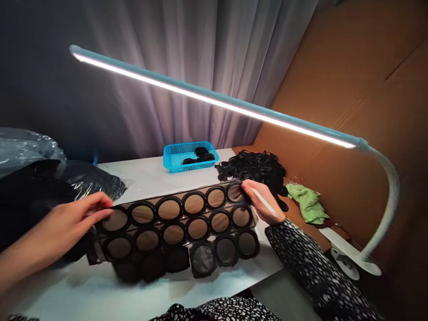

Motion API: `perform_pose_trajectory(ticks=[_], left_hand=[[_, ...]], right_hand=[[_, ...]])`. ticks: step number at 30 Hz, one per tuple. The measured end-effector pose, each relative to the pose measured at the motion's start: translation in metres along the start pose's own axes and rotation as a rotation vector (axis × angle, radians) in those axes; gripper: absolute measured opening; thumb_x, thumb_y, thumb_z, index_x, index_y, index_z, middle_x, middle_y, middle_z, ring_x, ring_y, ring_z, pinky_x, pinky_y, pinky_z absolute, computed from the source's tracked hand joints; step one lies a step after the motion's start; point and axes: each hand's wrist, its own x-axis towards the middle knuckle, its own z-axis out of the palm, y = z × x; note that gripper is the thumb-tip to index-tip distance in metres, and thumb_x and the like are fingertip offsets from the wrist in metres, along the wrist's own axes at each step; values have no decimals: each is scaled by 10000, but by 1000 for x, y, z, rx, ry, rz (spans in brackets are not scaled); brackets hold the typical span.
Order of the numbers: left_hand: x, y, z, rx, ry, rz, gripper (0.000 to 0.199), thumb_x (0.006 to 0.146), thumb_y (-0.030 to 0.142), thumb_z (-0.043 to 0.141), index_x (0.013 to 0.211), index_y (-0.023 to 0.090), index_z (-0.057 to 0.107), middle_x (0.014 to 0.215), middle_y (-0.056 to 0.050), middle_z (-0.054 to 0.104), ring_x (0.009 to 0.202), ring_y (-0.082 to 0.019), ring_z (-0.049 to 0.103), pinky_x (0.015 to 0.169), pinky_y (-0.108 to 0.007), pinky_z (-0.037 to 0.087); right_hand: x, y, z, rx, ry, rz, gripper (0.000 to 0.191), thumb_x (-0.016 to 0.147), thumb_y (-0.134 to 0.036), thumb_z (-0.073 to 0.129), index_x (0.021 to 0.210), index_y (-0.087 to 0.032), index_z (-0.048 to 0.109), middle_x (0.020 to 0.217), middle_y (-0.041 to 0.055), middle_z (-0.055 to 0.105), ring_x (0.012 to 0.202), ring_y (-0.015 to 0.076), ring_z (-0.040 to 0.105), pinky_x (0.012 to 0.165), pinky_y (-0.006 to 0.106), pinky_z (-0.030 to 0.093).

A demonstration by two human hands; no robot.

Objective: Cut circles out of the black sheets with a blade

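A dark translucent sheet (192,218) with rows of black rings is held up, tilted, over the white table. My left hand (82,218) pinches its upper left corner between thumb and fingers. At the upper right corner, my right hand (262,203) grips the sheet, and a thin white stick (264,201) lies across that hand. The lower row of the sheet is uneven, with dark round pieces at the left and several rings at the right. Some fingertips are hidden behind the sheet.
Behind the sheet stands a blue basket (191,167) with black round pieces. A pile of black scraps (252,167) and a green cloth (308,203) lie to the right. A lit lamp (214,99) spans above. Plastic bags (90,178) are at the left; the white table (143,176) lies beneath.
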Motion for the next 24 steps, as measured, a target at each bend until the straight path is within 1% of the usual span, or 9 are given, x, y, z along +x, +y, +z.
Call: perform_pose_trajectory(ticks=[1,4,7,10,14,18,20,22,24], left_hand=[[11,-6,10,88,-91,38,209,695,458,630,728,252,619,603,41,587,561,-188,539,540,-255,385],[43,-28,44,271,-80,56,118,728,352,565,681,247,537,552,22,548,560,-209,532,551,-271,343],[66,-45,72,310,-52,9,102,739,320,547,682,248,502,583,-11,564,589,-234,551,554,-288,327],[79,-53,85,326,-27,-16,98,756,312,534,702,248,483,626,-30,564,625,-255,564,560,-302,335],[81,-49,85,340,19,-6,112,736,312,575,799,228,535,820,-71,585,772,-292,607,650,-337,418],[61,-10,84,170,134,92,252,834,273,455,1056,208,556,962,-75,552,886,-266,600,795,-367,456],[45,24,92,-187,11,182,293,862,261,439,1134,216,537,862,-27,549,789,-208,591,761,-332,462],[30,57,107,-575,-186,219,296,889,312,479,1165,215,522,915,-24,564,714,-159,570,651,-285,450],[19,83,124,-823,-283,203,272,874,322,548,1122,211,547,952,-29,570,712,-137,573,617,-262,439]], right_hand=[[13,9,13,-4,-35,-6,501,831,-656,539,713,-178,631,675,42,612,639,173,519,562,268,415],[48,40,51,-85,-124,-9,533,857,-644,461,653,-168,590,647,34,597,625,155,505,584,257,400],[72,67,77,-173,-122,27,520,857,-613,447,654,-160,601,635,44,613,636,164,529,611,260,395],[85,79,85,-223,-83,40,474,873,-551,448,647,-166,605,632,56,625,651,182,548,624,273,390],[88,75,78,-278,-42,22,352,878,-450,489,771,-168,671,742,80,688,747,218,607,718,309,426],[76,51,70,-257,40,-97,312,877,-435,553,1019,-197,696,1001,107,721,961,252,636,914,377,442],[63,34,74,-82,26,-99,361,880,-495,571,1052,-203,695,1066,117,710,1014,257,639,945,400,456],[47,16,84,248,-154,-15,446,879,-566,567,1115,-205,677,1155,127,687,1060,252,645,925,400,495],[29,2,97,588,-444,94,551,866,-615,571,1228,-204,628,1268,141,639,1125,250,634,911,399,522]])
